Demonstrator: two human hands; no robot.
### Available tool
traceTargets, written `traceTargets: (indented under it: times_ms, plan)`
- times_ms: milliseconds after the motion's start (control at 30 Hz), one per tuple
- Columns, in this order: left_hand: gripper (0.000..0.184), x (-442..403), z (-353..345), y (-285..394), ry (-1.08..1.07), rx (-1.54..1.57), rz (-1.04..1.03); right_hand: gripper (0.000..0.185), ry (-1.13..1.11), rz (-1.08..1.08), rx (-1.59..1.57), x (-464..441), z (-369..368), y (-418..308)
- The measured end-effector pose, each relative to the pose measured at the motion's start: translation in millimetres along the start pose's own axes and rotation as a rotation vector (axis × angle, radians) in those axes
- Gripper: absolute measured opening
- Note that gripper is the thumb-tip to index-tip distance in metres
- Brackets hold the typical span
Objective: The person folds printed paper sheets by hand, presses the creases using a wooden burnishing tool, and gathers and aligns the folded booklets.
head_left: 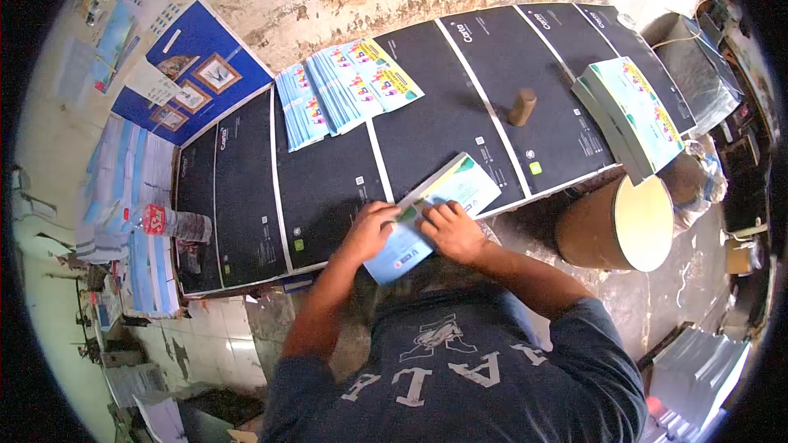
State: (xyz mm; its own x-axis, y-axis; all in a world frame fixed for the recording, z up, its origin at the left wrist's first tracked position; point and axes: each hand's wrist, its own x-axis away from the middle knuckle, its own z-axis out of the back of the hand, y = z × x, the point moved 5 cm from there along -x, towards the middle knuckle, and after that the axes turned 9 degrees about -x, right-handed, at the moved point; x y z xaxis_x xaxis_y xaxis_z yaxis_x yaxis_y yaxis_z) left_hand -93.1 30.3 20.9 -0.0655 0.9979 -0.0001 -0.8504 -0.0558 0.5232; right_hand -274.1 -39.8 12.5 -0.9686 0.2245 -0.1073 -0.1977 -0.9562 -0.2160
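Note:
At the near edge of the black-covered table [328, 197], a light blue and white printed booklet [468, 186] lies at a slant, its lower part [400, 253] reaching past the edge. My left hand [373, 230] rests on its left side, fingers bent and pressed together near the fold. On the right side, my right hand [451, 228] has its fingers curled on the paper close to the middle. The two hands are a short gap apart. What the fingertips pinch is too small to tell.
Overlapping printed sheets [349, 90] lie at the table's back. A thick booklet stack [632, 111] is at the right, a brown cylindrical block [522, 107] nearer the middle. A plastic bottle [174, 222] lies on the left. A round drum [616, 223] stands beyond the right front edge.

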Motion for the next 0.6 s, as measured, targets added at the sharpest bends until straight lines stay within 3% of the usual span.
traceTargets:
  times_ms: [67, 100, 167, 200, 233, 300, 333, 367, 400, 467, 500, 533, 600]
  plan:
    - [0.036, 13, 4, 1, -0.041, 0.026, 0.067, 0.031, 0.253, 0.181, -0.011, 4, 7, -5]
    - [0.036, 20, 9, 2, -0.029, 0.022, 0.064, 0.031, 0.258, 0.189, -0.001, 3, 15, -5]
    - [0.035, 33, 11, -10, -0.203, 0.530, 0.370, 0.029, 0.287, 0.334, -0.144, 3, 51, -7]
    - [0.054, 39, 24, -11, -0.219, 0.688, 0.450, 0.030, 0.327, 0.359, -0.185, -5, 70, -10]
    - [0.076, 42, 32, -20, -0.235, 1.000, 0.400, 0.033, 0.349, 0.366, -0.302, -13, 90, -10]
    - [0.088, 37, 46, -26, -0.102, 1.549, -0.010, 0.036, 0.410, 0.355, -0.538, -34, 119, 1]
    - [0.088, 30, 76, 12, 0.196, 1.395, -0.190, 0.030, 0.466, 0.334, -0.693, -43, 134, 1]
    - [0.072, 25, 89, 28, 0.356, 1.219, -0.189, 0.024, 0.514, 0.318, -0.851, -53, 146, 1]
    - [0.059, 19, 82, 18, 0.438, 1.028, -0.042, 0.026, 0.527, 0.206, -0.949, -62, 146, 1]
    - [0.039, 16, 85, 44, 0.544, 1.033, -0.009, 0.029, 0.504, 0.085, -1.255, -76, 136, -2]
    - [0.048, 9, 93, 54, 0.602, 1.046, 0.060, 0.031, 0.530, 0.068, -1.387, -83, 125, 1]
    - [0.044, 3, 86, 44, 0.549, 1.034, 0.098, 0.031, 0.528, 0.080, -1.383, -88, 113, 7]
    - [0.043, 6, 60, 14, 0.490, 1.024, 0.134, 0.041, 0.244, -0.158, -1.534, -93, 62, 18]
